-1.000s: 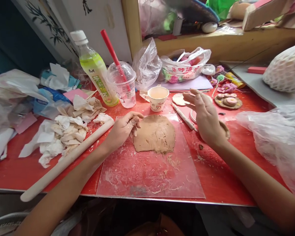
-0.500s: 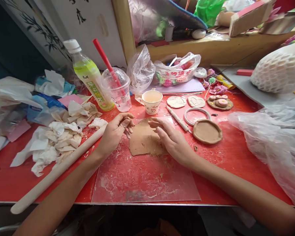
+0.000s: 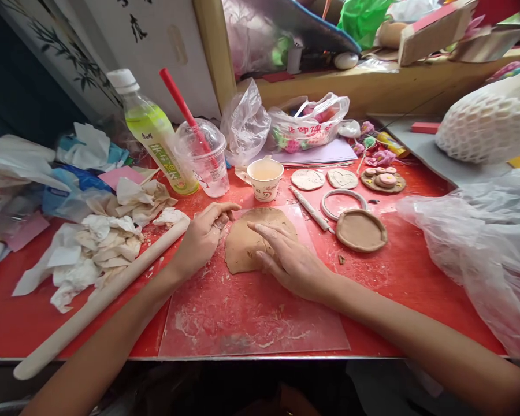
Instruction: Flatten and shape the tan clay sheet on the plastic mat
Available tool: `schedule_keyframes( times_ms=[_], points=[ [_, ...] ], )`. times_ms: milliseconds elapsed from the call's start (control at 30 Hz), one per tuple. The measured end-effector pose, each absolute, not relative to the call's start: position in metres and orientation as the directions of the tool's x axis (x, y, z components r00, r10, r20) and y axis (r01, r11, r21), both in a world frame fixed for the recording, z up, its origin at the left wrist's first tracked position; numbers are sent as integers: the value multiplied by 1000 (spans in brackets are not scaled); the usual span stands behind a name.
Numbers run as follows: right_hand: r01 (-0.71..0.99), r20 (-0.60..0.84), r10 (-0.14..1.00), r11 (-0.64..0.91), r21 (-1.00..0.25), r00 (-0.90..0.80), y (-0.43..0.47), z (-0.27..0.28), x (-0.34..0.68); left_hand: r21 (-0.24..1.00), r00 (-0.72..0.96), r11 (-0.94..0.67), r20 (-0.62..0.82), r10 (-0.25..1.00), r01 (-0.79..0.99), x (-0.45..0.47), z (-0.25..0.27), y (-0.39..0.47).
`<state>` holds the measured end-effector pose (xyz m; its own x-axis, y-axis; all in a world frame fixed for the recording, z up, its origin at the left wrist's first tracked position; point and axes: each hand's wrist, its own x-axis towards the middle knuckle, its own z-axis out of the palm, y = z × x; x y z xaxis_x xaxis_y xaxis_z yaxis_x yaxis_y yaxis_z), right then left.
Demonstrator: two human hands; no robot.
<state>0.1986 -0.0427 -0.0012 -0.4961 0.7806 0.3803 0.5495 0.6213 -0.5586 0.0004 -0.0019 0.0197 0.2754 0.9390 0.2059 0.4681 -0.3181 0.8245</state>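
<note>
A flat brown clay slab (image 3: 238,248) with uneven edges lies on a clear plastic sheet (image 3: 242,323) smeared with clay residue. Over its right part is my right hand (image 3: 290,257), fingers stretched out and thumb apart, holding nothing; its fingertips are at the slab's surface. My left hand (image 3: 205,231) is at the slab's left edge, index finger extended and the other fingers loosely bent, with no object visible in it. Beyond the slab stands a paper cup (image 3: 265,188) of cloudy liquid. A long wooden rolling pin (image 3: 108,294) lies beside my left forearm.
To the right are a round rimmed clay dish (image 3: 361,232), a ring (image 3: 325,203), a clay-smeared stick (image 3: 309,211) and small clay discs (image 3: 307,179). Crumpled tissues (image 3: 108,242), a drink bottle (image 3: 156,138) and a plastic cup (image 3: 205,159) stand left. A plastic bag (image 3: 463,242) lies right.
My right hand has moved left and slightly toward me across the slab, its fingers straighter. My left index finger has stretched out toward the slab. The view has shifted slightly.
</note>
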Motion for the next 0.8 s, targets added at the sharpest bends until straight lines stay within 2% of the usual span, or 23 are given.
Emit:
schedule_keyframes(
  times_ms=[67,233,500,700,800],
  points=[
    [546,379,777,626,-557,-503,-42,-2,199,790,300,-352,222,928,503,0,21,-2],
    [546,374,779,623,-561,-504,-42,-3,199,818,272,-260,133,953,512,0,22,-2],
    [551,341,816,570,-609,-467,-40,-5,200,843,379,-323,155,912,430,0,19,-2],
    [559,341,818,568,-604,-464,-39,-5,201,812,277,-279,151,949,512,0,19,-3],
    [554,350,814,574,-603,-464,-38,-5,200,854,257,-236,125,958,464,0,18,-2]
  ],
)
